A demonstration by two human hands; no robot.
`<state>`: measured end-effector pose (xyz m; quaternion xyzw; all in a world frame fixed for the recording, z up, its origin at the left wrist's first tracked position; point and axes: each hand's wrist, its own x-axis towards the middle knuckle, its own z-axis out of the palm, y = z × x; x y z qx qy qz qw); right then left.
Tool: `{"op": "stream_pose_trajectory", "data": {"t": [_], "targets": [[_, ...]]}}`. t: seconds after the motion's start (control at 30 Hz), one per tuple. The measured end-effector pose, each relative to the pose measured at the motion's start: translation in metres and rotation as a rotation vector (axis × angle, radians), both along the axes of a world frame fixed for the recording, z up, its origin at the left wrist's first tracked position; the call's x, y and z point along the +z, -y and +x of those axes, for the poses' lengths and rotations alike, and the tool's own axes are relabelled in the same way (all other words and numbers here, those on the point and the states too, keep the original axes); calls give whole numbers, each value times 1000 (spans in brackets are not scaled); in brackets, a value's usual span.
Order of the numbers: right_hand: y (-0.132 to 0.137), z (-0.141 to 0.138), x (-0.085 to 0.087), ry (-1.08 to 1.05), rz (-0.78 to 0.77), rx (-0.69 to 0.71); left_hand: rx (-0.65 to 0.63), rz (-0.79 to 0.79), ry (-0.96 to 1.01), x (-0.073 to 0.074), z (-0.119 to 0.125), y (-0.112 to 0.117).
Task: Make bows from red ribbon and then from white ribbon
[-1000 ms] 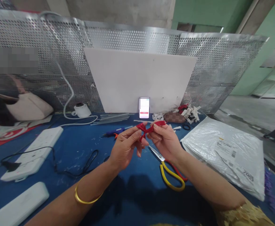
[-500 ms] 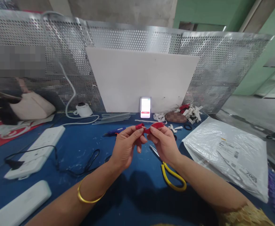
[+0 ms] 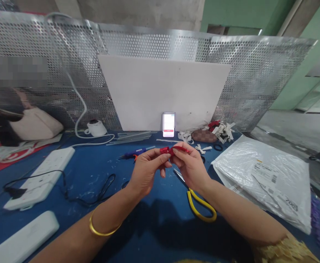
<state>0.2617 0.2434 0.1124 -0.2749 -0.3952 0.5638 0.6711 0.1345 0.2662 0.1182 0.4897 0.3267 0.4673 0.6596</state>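
Observation:
A shiny red ribbon (image 3: 180,148) is stretched between my two hands over the blue table, partly covered by my fingers. My left hand (image 3: 149,170) pinches its left end between thumb and forefinger. My right hand (image 3: 189,166) grips the part on the right, with the fingertips of both hands almost meeting. Scissors with yellow handles (image 3: 200,208) lie just below my right hand, their blades pointing up and to the left. Behind my left hand lies a blue glue gun (image 3: 134,152) with an orange trigger.
A lit phone (image 3: 168,125) leans against a white board (image 3: 165,91). White plastic mailers (image 3: 261,179) lie at right, beside ribbon scraps (image 3: 222,129) and a checked pouch (image 3: 203,136). At left are a power strip (image 3: 43,175) with a black cord, a white cup (image 3: 96,128) and a handbag (image 3: 36,122).
My fingertips have drawn closer together, and the ribbon between them is gathered tighter. My right fingers have curled further over the ribbon. The view has shifted slightly.

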Motion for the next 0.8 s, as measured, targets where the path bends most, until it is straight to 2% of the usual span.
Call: {"op": "stream_pose_trajectory", "data": {"t": [0.17,0.27,0.33,0.4,0.47,0.53,0.6,0.67,0.8], "targets": [[-1,2,2,-13,-40,16,23,46,5,-1,-1,-1],[-3,4,1,89,-46,23,59,20,77,1,-2,-4],[-5,6,-1,277,-48,12,67,10,114,3,-3,-5],[-7,10,-2,590,0,-51,71,8,129,5,-4,-7],[-8,14,-1,916,128,-185,79,-1,128,6,-5,-9],[-5,18,2,1097,286,-355,88,-13,120,6,-6,-10],[-1,19,7,1128,406,-493,86,-17,102,6,-5,-10],[3,19,12,1113,491,-568,72,-6,70,7,-5,-9],[7,17,15,1016,569,-565,46,26,3,6,-4,-6]]}}
